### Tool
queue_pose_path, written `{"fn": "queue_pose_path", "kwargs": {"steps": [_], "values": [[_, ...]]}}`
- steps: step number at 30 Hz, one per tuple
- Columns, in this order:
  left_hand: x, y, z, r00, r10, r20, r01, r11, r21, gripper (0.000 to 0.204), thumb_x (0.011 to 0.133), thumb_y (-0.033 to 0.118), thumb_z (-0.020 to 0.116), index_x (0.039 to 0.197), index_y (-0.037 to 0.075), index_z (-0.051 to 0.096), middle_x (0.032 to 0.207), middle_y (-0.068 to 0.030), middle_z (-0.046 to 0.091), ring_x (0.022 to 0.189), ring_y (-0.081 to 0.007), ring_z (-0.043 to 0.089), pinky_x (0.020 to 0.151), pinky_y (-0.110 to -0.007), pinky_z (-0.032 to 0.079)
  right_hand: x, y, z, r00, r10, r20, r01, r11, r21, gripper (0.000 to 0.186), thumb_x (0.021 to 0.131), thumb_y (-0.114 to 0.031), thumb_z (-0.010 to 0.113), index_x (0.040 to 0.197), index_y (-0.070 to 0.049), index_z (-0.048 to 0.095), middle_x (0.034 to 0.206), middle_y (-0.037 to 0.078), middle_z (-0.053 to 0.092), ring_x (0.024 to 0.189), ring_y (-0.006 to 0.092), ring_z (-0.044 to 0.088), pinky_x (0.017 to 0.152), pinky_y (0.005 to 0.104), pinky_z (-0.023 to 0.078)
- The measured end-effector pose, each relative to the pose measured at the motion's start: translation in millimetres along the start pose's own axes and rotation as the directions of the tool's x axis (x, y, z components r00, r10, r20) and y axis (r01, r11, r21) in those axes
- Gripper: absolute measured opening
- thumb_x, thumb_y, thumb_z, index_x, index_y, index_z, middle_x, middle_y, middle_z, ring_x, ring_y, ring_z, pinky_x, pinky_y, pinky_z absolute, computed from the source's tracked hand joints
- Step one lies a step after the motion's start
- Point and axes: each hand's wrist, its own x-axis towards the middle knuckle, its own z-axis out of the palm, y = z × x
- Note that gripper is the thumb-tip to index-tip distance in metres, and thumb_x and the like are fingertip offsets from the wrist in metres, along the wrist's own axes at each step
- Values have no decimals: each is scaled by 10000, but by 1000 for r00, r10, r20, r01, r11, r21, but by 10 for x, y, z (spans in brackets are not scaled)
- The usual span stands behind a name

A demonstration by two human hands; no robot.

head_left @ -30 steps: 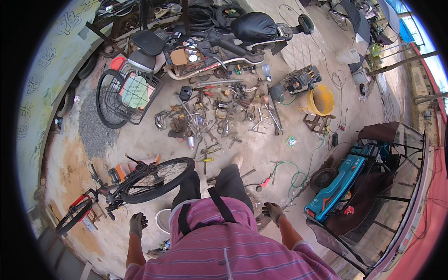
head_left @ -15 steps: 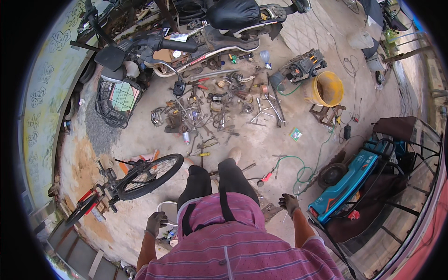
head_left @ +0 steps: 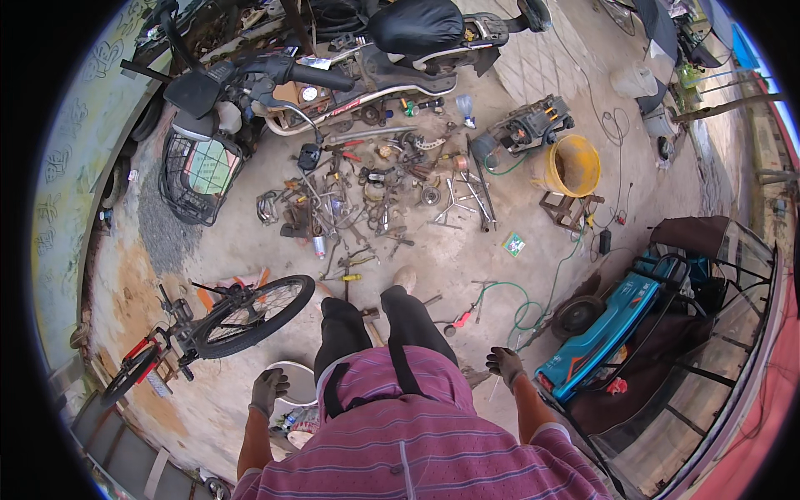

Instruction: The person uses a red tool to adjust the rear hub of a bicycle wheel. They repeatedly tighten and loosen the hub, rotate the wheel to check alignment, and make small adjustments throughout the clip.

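My left hand (head_left: 269, 391), in a grey glove, hangs at my side with its fingers apart and nothing in them. Beside it stands a white bucket (head_left: 297, 382), partly covered by my body. On my other side, my right hand (head_left: 505, 365), also gloved, is held out low and open, with nothing in it. Past its fingers lies a red-handled air tool (head_left: 460, 320) joined to a green hose (head_left: 524, 314). In front of my feet, a hammer (head_left: 371, 321) and a yellow-handled screwdriver (head_left: 351, 277) rest on the concrete, near a wide spread of wrenches, pliers and metal parts (head_left: 379, 179).
A bicycle (head_left: 242, 321) lies at the left, below a parked scooter (head_left: 358, 108) with a front basket (head_left: 200, 175). Further right are a compressor (head_left: 529, 125), a yellow bucket (head_left: 575, 165) by a small wooden stool (head_left: 568, 208), and a blue vehicle (head_left: 604, 329) with a framed cover.
The whole view has shifted slightly, so the ground things sit a little further left. More of the white bucket shows beside my left hand. Both hands stay empty and low.
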Motion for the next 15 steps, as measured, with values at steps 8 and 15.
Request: {"fn": "queue_pose_path", "kwargs": {"steps": [8, 15], "values": [[-78, -138, -13, 1000, -13, -20, 12, 998, -61, 280, 1034, 267, 613, 1235, 75, 652, 1027, -88, 746, 825, -193, 746, 665, -317, 587, -23, -125, 50, 1000, -2, 13, 2, 1000, -31, 354, 1009, -302, 600, 1257, -51, 629, 1026, 112, 736, 815, 230, 718, 675, 364, 545], [-158, -144, 49, 999, 12, -47, -15, 998, -56, 302, 1060, 273, 562, 1259, 60, 640, 1057, -93, 750, 856, -210, 740, 731, -351, 592, 67, -216, 12, 999, 21, 48, -21, 1000, -5, 368, 1001, -297, 618, 1276, -54, 615, 995, 114, 727, 773, 228, 702, 630, 342, 544]]}}
